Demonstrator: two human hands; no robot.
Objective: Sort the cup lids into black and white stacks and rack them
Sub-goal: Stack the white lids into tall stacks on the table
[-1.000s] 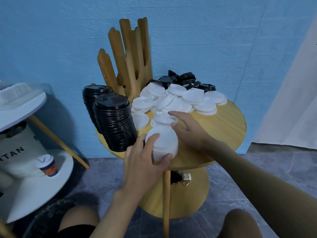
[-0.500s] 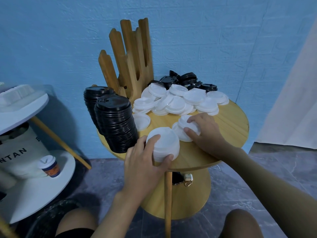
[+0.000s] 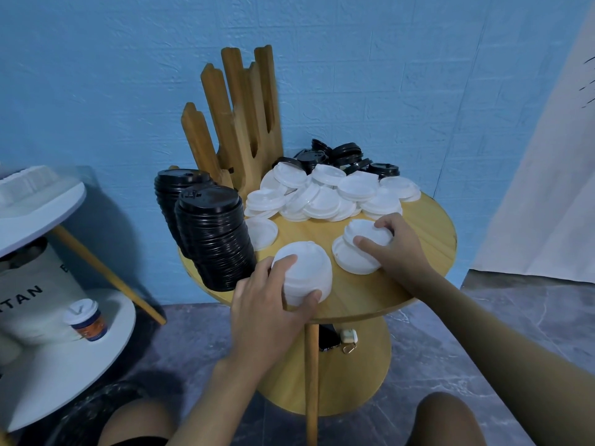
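- White stack (image 3: 302, 272), at the near rim of the round table (image 3: 428, 220), is wrapped by the left hand (image 3: 273, 304), thumb and fingers closed round it.
- Right hand (image 3: 392, 249), just right of that stack, pinches a loose white lid (image 3: 367, 235) lying on another (lift only the top one).
- Seat it squarely, rim down.

Bare forearms, black shorts (image 3: 128, 441)

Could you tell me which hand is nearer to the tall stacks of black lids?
Left. The left hand, gripping the white lid stack, sits right beside the black stacks; the right hand is farther across the table.
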